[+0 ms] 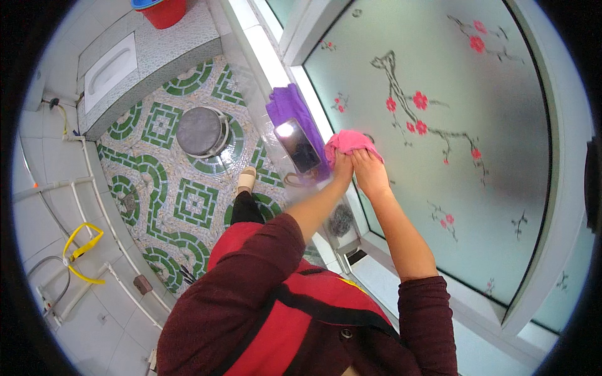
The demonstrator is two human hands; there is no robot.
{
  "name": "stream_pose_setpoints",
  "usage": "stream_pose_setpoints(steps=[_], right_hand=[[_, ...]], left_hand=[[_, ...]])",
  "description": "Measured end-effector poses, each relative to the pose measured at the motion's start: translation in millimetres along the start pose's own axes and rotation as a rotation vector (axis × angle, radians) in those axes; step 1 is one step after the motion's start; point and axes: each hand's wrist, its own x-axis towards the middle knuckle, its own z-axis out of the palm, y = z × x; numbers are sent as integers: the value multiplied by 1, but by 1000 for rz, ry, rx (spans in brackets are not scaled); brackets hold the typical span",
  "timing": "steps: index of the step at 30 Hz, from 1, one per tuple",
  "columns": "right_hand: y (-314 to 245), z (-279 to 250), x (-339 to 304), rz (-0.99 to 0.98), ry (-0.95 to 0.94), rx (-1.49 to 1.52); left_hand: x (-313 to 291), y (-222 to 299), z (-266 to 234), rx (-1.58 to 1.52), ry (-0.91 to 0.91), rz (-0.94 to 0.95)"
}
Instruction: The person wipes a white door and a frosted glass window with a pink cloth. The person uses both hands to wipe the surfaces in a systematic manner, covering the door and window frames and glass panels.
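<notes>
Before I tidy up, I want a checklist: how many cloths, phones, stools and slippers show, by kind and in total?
Cloths: 2, pink cloth and purple cloth
Phone: 1
Stool: 1
Slipper: 1
Total: 5

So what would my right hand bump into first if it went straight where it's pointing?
Your right hand would meet the pink cloth first: its fingers are already on it. Past that, perhaps the frosted glass or its white frame; depth is hard to judge here.
</notes>
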Motion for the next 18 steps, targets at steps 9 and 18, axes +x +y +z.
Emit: stream_pose_setpoints(steps=[9,18], right_hand=[[-20,73,-138,77,151,91],[-32,36,-201,241,351,52]], left_hand=[[-148,11,28,-307,-112,-420],[-205,111,46,-618,-191,-983]])
